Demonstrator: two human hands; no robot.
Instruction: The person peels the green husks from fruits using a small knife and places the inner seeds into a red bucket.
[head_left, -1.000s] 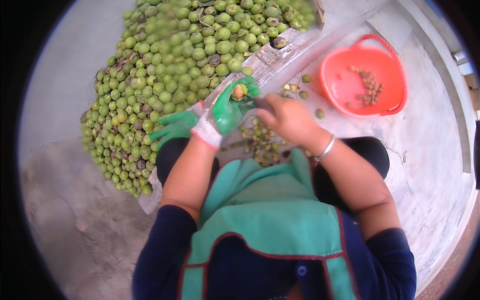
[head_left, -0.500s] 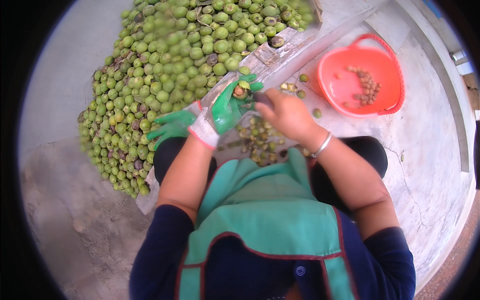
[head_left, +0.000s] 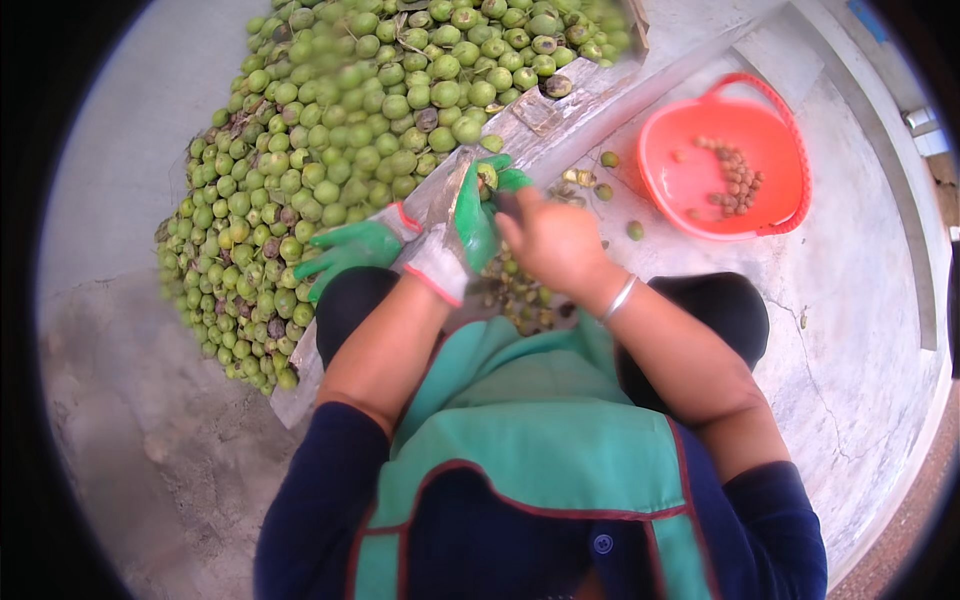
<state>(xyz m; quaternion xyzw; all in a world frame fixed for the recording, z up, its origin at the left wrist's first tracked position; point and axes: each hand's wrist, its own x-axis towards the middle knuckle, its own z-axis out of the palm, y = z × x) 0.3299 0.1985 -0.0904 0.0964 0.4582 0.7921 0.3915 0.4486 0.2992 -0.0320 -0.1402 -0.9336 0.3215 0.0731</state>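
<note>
My left hand (head_left: 468, 222) wears a green-coated glove with a grey-white cuff. Its fingers close around a green-husked walnut (head_left: 487, 176), only partly visible between them. Close against it is my bare right hand (head_left: 562, 242), with a silver bangle on the wrist. That hand grips a dark-handled tool (head_left: 509, 204), whose working end is hidden by the glove and fingers. Below both hands, a heap of cut green husk pieces (head_left: 525, 295) lies between my knees.
A large pile of green-husked walnuts (head_left: 340, 170) spreads at the left behind a wooden board (head_left: 535, 118). A spare green glove (head_left: 355, 252) lies at its near edge. At right stands a red basket (head_left: 665, 190) with brown shelled walnuts (head_left: 738, 180). Loose green fruits (head_left: 635, 231) dot the floor.
The left hand has turned, so less of the walnut shows between its fingers. My right hand has shifted slightly left and down, nearer the glove.
</note>
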